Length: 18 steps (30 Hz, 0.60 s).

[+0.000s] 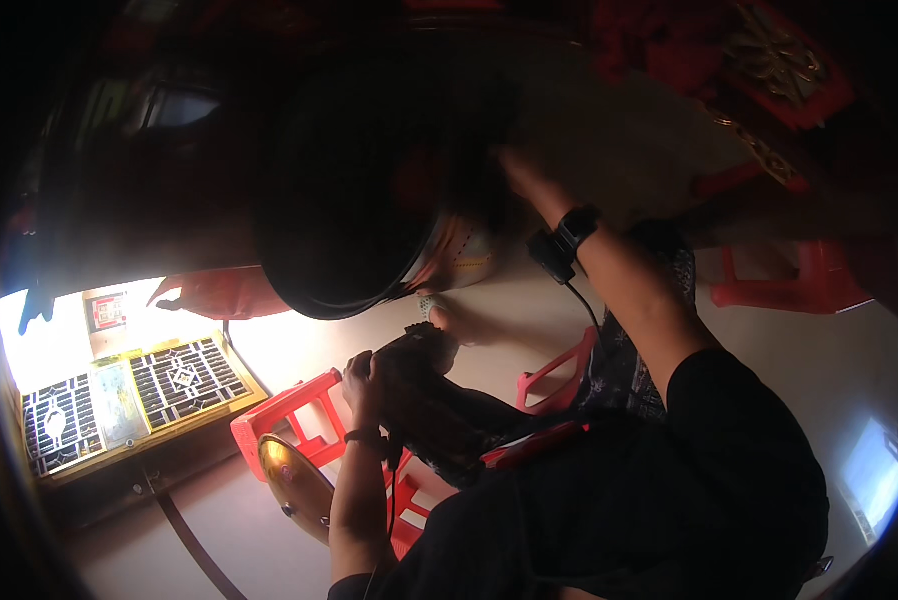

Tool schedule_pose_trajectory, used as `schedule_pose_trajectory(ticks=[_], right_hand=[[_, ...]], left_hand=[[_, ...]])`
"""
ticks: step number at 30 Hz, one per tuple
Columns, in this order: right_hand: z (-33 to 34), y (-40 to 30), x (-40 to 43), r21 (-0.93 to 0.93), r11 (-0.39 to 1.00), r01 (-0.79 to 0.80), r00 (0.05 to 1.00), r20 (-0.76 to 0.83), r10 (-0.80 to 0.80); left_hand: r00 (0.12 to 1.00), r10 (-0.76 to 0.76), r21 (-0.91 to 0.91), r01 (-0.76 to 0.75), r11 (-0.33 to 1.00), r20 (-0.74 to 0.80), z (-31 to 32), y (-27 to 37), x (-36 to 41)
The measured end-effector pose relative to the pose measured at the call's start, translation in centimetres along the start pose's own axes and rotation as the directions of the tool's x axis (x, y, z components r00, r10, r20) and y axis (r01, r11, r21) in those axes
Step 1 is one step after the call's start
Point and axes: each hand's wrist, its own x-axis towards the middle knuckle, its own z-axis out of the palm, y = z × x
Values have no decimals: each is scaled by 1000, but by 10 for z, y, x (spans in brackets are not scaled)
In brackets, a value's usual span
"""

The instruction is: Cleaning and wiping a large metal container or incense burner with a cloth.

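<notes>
My left hand [360, 382] is by my bent leg in dark patterned trousers [449, 405], close to the corner of a red plastic stool [288, 401]; whether it grips anything is unclear. My right hand [520, 172] reaches forward beside a large dark rounded object [344, 187]. Its fingers are blurred and lost in shadow, so what they touch cannot be seen. A wristband sits on each wrist, with a small black device and a cable. Below my left hand, a gold-coloured round metal disc [295, 484] stands tilted against the stool. A red object [535, 446] lies across my lap.
Brightly lit metal lattice panels [190, 379] in a wooden frame stand at the left. More red plastic stools [786, 289] are at the right, beneath dark red furniture with gold ornament [775, 56]. A dark strip [198, 544] crosses the pale floor at the lower left.
</notes>
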Motion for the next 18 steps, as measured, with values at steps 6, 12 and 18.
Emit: schedule_pose_trajectory(ticks=[6, 12, 18], right_hand=[[3, 3, 14, -508, 842, 183, 981, 37, -191], [5, 25, 6, -425, 862, 276, 961, 115, -251], [10, 6, -50, -563, 761, 322, 945, 243, -219]], left_hand=[[1000, 9, -27, -8, 1000, 3, -2, 0, -2], [1000, 19, -49, -20, 999, -23, -1, 3, -1], [870, 202, 31, -211, 977, -450, 1, 13, -11]])
